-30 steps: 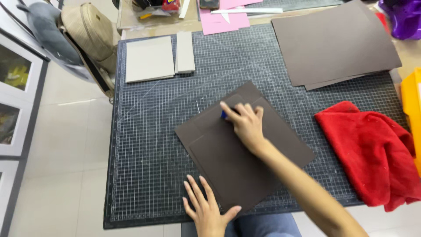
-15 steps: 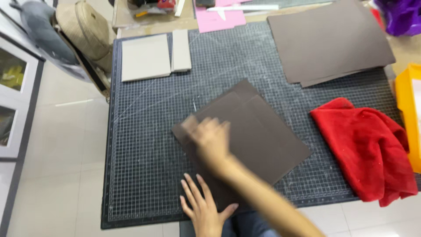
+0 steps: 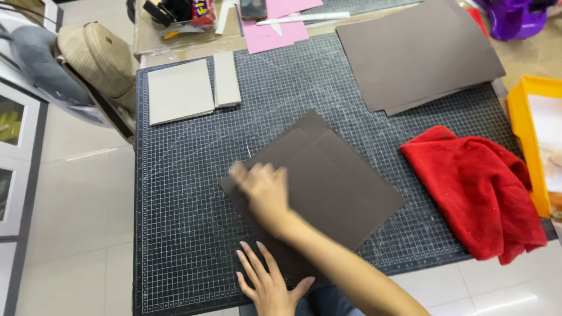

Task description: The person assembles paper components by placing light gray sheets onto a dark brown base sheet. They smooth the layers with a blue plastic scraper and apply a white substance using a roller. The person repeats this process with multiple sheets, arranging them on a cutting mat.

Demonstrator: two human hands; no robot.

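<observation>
Right hand [image 3: 264, 190]: blurred, fingers spread flat, pressing on the left corner of the brown sheet [image 3: 328, 187], grasping nothing
Left hand [image 3: 270, 282]: palm down, fingers released and splayed, pinning the sheet's near edge
Brown sheet: lying diamond-wise in the middle of the gridded cutting mat [image 3: 175, 222] on the table
Right of it: crumpled red cloth [image 3: 477, 190], then a yellow tray [image 3: 521, 117]
Far side: stack of brown sheets [image 3: 418, 52], two grey boards [image 3: 178, 90]

Brown sheet [image 3: 333, 187] on a dark white-gridded cutting mat [image 3: 187, 234], beside a red cloth [image 3: 474, 187].
</observation>
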